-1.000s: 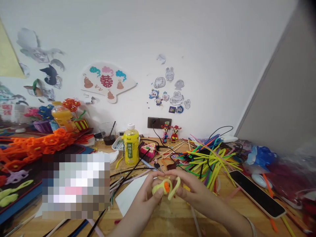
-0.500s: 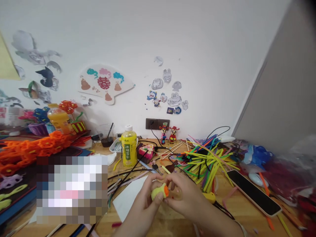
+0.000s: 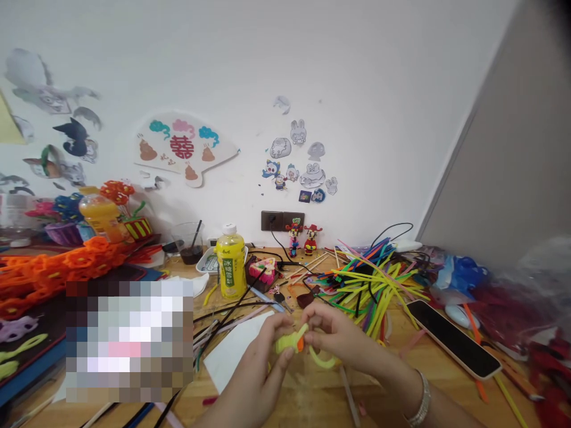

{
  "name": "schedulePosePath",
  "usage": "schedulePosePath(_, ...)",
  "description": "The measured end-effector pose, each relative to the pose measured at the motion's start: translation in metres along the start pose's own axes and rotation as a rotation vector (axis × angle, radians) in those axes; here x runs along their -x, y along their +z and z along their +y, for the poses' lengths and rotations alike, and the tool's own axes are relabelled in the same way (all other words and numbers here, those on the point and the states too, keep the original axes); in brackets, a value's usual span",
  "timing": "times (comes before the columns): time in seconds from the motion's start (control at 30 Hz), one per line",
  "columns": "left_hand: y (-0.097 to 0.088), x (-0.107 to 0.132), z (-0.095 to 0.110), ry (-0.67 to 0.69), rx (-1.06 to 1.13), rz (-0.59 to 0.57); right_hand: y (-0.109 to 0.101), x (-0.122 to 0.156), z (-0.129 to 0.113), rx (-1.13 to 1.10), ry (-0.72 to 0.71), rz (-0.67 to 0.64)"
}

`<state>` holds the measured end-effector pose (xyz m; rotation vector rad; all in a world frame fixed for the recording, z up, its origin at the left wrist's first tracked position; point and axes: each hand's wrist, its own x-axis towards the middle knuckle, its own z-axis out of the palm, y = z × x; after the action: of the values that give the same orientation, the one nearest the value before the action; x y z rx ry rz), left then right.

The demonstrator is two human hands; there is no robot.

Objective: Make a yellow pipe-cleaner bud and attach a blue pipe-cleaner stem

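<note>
My left hand [image 3: 263, 356] pinches a small yellow-green pipe-cleaner piece with an orange tip [image 3: 289, 342] just above the wooden table [image 3: 307, 398]. My right hand [image 3: 339, 336] meets it from the right, fingers closed on the same piece. The loose yellow-green end [image 3: 322, 359] curls out below my right fingers. Both hands are in the lower middle of the view, and a bracelet shows on my right wrist.
A heap of coloured pipe cleaners [image 3: 375, 285] lies behind my right hand, a phone [image 3: 452, 339] to its right. A yellow drink bottle [image 3: 231, 268], white paper [image 3: 236, 353], black cables and orange pipe-cleaner flowers [image 3: 66, 264] fill the left. A blurred patch covers the lower left.
The camera has shifted slightly. My hands stayed joined on the piece; the loose yellow-green end, tucked in half a second ago, now loops out below my right fingers.
</note>
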<state>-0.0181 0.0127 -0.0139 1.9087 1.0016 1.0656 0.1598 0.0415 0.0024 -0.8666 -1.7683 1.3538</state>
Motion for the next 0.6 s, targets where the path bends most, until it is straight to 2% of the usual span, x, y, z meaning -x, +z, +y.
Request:
schedulePosePath(0.1, 0.001, 0.001, 0.001, -0.006, -0.01, -0.013, -0.003, 0.0, -0.006, 0.207, -0.106, 0.098)
schedulePosePath(0.27, 0.003, 0.001, 0.003, 0.018, -0.002, -0.018, 0.013, 0.003, 0.0, 0.792, -0.339, 0.146)
schedulePosePath(0.4, 0.001, -0.001, 0.004, -0.008, -0.02, 0.062, 0.027, 0.006, 0.008, 1.105, -0.383, 0.231)
schedulePosePath(0.6, 0.003, -0.005, 0.002, 0.021, -0.082, 0.148, 0.033, 0.009, 0.005, 1.32, -0.377, 0.197)
